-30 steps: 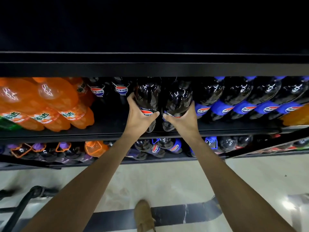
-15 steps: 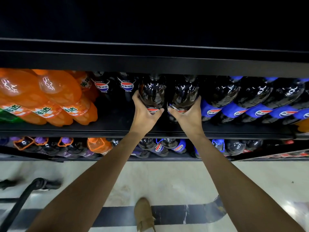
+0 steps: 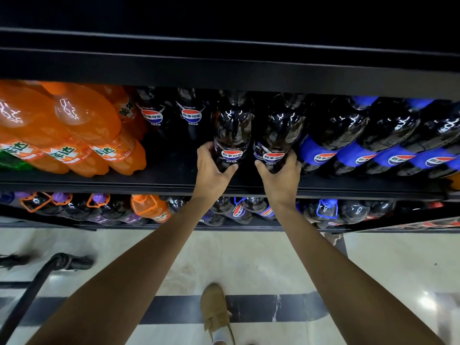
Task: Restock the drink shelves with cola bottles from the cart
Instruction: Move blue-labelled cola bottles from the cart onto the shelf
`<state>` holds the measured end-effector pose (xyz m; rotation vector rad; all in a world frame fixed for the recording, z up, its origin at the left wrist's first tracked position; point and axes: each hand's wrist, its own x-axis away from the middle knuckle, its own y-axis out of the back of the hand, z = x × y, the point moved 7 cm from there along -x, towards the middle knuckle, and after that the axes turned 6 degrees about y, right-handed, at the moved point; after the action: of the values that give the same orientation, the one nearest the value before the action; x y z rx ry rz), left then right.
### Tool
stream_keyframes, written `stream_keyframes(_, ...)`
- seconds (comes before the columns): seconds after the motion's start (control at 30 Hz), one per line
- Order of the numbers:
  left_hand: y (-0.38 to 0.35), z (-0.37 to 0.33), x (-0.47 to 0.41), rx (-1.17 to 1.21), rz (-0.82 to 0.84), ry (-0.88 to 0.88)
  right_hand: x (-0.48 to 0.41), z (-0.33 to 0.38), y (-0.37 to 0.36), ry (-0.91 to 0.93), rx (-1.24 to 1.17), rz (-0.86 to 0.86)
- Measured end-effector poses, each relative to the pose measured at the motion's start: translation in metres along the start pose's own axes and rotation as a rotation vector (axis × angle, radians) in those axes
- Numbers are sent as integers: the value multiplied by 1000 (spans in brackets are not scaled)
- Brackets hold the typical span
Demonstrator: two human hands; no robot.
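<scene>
Shelf edge underlies left hand and right hand gripping cola bottles.

Clock directions are taken from the two held bottles, with 12 o'clock toward the shelf back.

- The left hand grips the left cola bottle. The right hand grips the right cola bottle, just beside it at 3 o'clock.
- Both bottles sit within the middle shelf, under the upper shelf board.
- Two rear bottles stand behind at 10 o'clock.
- The side bottle group lies at 9 o'clock, apart from the held pair.
- The adjacent bottle row runs at 3 o'clock, beginning just beside the right cola bottle.
- The lower shelf with its bottles lies at 6 o'clock.
- On the floor, a shoe is at 6 o'clock and the cart handle at 8 o'clock.
</scene>
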<state>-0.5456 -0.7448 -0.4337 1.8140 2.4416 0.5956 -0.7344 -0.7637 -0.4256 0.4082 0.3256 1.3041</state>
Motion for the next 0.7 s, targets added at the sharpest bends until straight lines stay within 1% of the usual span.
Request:
stream_keyframes(0.27,-18,-12,-3,-18,40,-5,3,-5,18,-29,51,-135)
stream_keyframes(0.4,-22,-13,-1,-15,17,-7,2,-6,20,-43,75,-119)
stream_keyframes(0.53,-21,-13,0,-7,31,-6,4,-5,19,-47,100,-124)
stream_keyframes(0.7,-21,-12,1,28,30,3,5,-5,22,-67,228,-134)
